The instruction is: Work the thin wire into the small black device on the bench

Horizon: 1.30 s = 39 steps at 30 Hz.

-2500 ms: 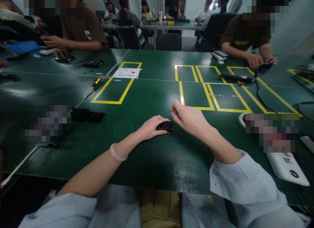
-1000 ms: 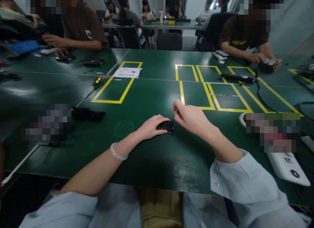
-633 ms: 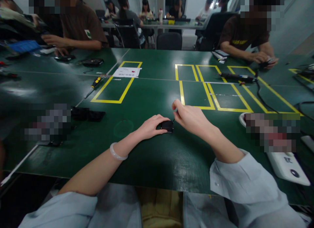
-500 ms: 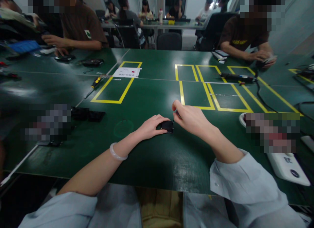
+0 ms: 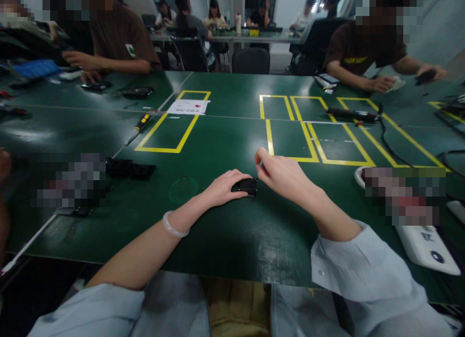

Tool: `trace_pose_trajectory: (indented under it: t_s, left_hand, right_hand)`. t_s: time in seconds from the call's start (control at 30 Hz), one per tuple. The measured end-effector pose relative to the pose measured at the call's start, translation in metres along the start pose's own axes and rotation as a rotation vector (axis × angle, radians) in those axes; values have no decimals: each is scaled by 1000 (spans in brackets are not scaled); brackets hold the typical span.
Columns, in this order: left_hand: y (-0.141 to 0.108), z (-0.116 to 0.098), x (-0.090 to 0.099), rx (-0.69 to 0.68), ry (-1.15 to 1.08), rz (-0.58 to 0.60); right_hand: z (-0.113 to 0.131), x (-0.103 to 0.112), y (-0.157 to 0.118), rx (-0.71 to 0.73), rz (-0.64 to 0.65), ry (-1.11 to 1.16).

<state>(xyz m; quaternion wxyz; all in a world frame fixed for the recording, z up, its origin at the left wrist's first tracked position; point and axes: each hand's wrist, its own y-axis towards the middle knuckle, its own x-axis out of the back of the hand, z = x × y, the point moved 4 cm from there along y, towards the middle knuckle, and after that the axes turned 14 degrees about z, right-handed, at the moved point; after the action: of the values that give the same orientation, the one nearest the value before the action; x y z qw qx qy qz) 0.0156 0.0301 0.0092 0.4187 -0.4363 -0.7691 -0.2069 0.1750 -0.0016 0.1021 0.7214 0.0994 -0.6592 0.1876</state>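
Observation:
Near the middle of the table's front half lies a small black box-shaped part (image 5: pixel 247 187), its kind too small to tell. My left hand (image 5: pixel 227 187) grips it from the left, thumb on the near side and fingers on the far side. Just to the right, my right hand (image 5: pixel 279 175) is closed in a pinch, its fingertips close above the part's right edge. Whatever lies between those fingertips is hidden or too small to name.
Several black pieces (image 5: pixel 132 169) lie left of my hands. A yellow-black screwdriver (image 5: pixel 142 122) and a paper sheet (image 5: pixel 187 107) are farther back. At right is a white device (image 5: pixel 426 250). Beyond the yellow tape lies a black cylindrical tool (image 5: pixel 352 115) with a cable. Co-workers sit across.
My two hands and the black part show no clear movement. Across the table at right, a co-worker's hands have moved apart, each with an object. A person's hand has appeared at the left edge.

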Motion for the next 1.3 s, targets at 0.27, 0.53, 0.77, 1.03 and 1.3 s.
trace_pose_trajectory:
  t_s: [0.27,0.53,0.77,1.03,1.3]
  left_hand:
    - [1,-2,0,-4,5,5]
    - [0,2,-1,0,5,-2]
    - [0,2,-2,-8,2,-5]
    - [0,-1,1,7,0,3]
    - [0,1,-1,3,-5,-6]
  right_hand:
    - [0,0,3,-15,24,-35]
    - [1,-1,1,10,-38,25]
    - [1,0,3,10,-7,-5]
    - [0,-1,3,-21,-24,13]
    - [1,1,1,-9,-8,-20]
